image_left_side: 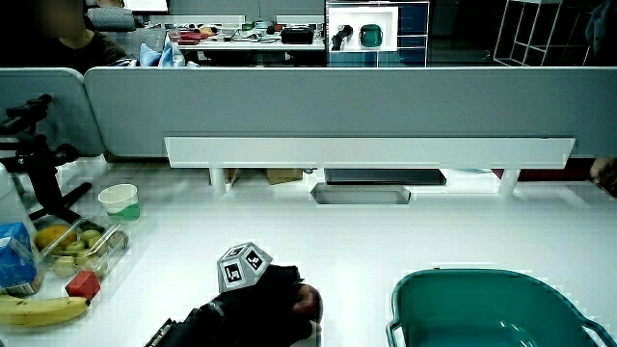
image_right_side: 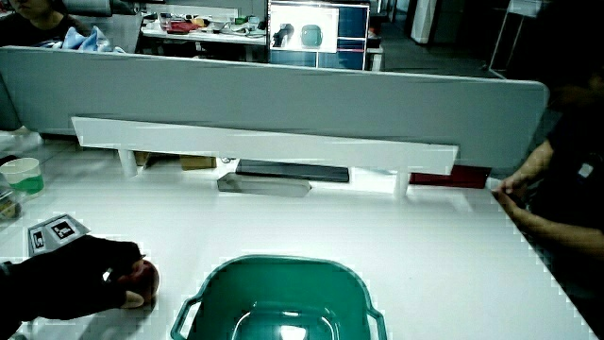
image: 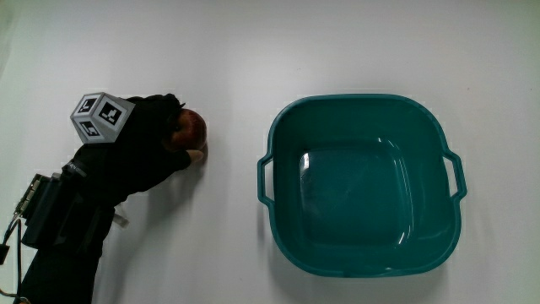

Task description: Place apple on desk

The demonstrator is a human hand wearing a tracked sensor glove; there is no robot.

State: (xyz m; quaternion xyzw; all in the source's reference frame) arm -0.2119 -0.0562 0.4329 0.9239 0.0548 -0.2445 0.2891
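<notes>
A red apple (image: 191, 129) rests on the white table (image: 219, 51), beside the teal basin (image: 363, 181). The hand (image: 143, 148) in its black glove covers the apple, fingers curled around it. The patterned cube (image: 99, 116) sits on the hand's back. In both side views the apple (image_left_side: 308, 302) (image_right_side: 146, 277) peeks out from under the glove (image_left_side: 255, 308) (image_right_side: 80, 274), low at the table surface. The basin (image_left_side: 482, 308) (image_right_side: 283, 302) holds nothing.
At the table's edge in a side view stand a green cup (image_left_side: 120, 201), a clear box of fruit (image_left_side: 72, 246), a banana (image_left_side: 39, 309), a small red block (image_left_side: 83, 285) and a blue carton (image_left_side: 14, 255). A low grey partition (image_left_side: 337, 106) bounds the table.
</notes>
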